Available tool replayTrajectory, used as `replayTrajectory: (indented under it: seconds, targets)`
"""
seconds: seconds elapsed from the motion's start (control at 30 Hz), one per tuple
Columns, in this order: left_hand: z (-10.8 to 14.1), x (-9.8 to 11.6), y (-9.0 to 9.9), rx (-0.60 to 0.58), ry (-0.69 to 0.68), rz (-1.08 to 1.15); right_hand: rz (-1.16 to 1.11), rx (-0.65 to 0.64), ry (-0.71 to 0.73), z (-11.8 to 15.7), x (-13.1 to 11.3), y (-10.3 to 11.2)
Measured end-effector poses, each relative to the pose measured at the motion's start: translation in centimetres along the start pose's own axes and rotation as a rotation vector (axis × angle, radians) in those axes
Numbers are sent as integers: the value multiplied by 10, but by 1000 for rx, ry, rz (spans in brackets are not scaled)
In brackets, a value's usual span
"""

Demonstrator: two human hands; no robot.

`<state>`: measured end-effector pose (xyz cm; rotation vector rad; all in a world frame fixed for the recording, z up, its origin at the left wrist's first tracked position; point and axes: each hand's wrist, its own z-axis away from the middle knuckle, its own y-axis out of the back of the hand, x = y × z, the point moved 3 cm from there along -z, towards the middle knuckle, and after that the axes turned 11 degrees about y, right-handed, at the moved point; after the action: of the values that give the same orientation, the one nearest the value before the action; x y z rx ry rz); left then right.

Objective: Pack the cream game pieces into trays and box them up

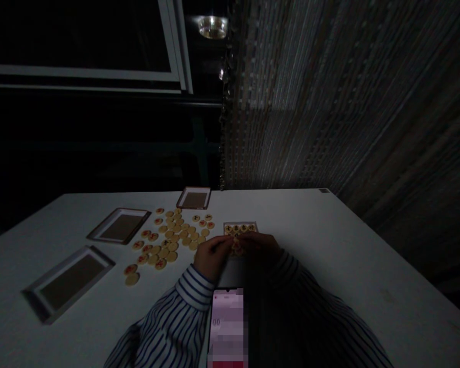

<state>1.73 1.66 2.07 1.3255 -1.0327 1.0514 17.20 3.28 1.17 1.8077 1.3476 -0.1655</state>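
My left hand (211, 257) and my right hand (263, 246) meet over a small shallow box (225, 225) holding rows of round xiangqi pieces. Fingers of both hands are closed around a xiangqi piece (235, 245), which shows between the fingertips; the dim light and the fingers hide part of it. Dark-marked pieces (244, 228) line the box's far row. To the left of my left hand, several loose pale xiangqi pieces (175, 237) lie scattered, some showing red or black characters and others blank side up.
Three shallow box parts lie on the white table (291, 214): one at the back (193, 207), another at the left (95, 236), a third nearer me (48, 321). A lit phone (226, 327) lies between my forearms. Behind the table hangs a string curtain (276, 128).
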Motion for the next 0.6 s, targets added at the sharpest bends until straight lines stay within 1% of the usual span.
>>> replayTrajectory:
  seconds: [0.17,0.3,0.43,0.6]
  targets:
    - [0,3,1,29,25,112,46,-24,27,-10,-13,3]
    - [-1,6,4,41,19,170,45,-18,5,-15,-21,3]
    - [-1,4,5,59,14,182,18,21,-5,-13,-24,4]
    - [-3,-1,3,72,-6,171,37,28,5,-8,-27,5]
